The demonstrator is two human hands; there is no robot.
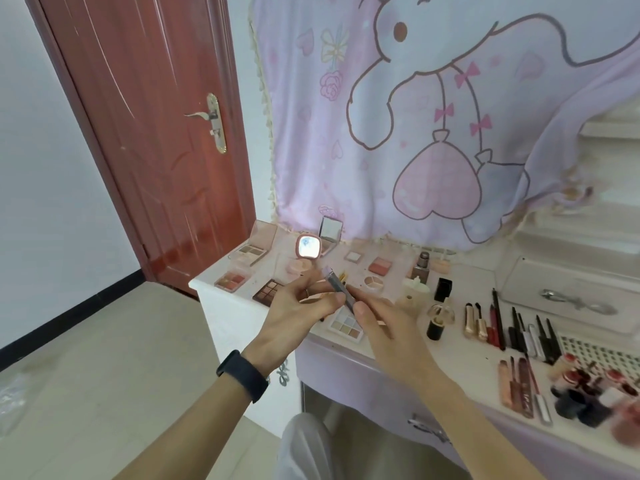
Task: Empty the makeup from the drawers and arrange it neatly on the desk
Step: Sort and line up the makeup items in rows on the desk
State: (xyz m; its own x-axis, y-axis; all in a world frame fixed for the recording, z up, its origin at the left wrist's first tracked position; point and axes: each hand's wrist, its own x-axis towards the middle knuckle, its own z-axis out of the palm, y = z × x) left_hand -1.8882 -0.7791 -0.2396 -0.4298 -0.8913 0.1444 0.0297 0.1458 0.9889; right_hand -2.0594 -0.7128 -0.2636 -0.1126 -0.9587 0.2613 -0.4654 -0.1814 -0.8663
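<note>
Left hand [297, 314] and right hand [384, 330] pinching slim grey tube [337, 285], lower end hidden

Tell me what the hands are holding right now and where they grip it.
Both hold one slim grey makeup tube. The left hand pinches it around the middle, the right hand pinches its lower end, and the top end sticks up free.

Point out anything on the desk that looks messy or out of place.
The small bottles at the right end of the desk sit in a jumbled cluster, while the pencils beside them lie in neat rows. Nothing looks spilled.
</note>
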